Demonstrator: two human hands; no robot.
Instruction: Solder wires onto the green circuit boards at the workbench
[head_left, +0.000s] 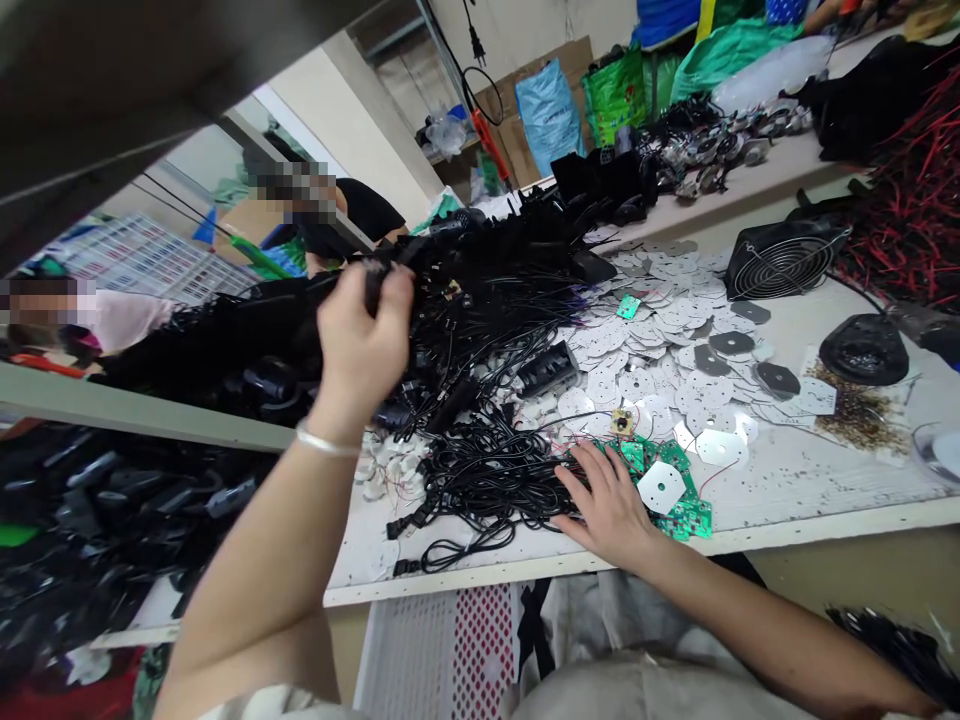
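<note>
My left hand [365, 340], with a white band at the wrist, is raised over the heap of black parts [480, 250]. Its fingers are closed round a dark piece [377, 285] whose kind I cannot make out against the black behind it. Lower down, my right hand [609, 505] lies with fingers spread over the edge of a pile of black cables [487, 465]. Green circuit boards [686, 515] touch or lie close to that hand, with a white plate [661, 487] on top of them. A slotted black block [547, 370] sits behind the cables.
Many flat metal plates [637, 350] cover the table's middle. To the right stand a black fan [784, 262], a soot-marked black dish [862, 348] and red-black wires [911, 190]. Small white parts [394, 465] lie left. A shelf beam hangs upper left. Two people work beyond the heap.
</note>
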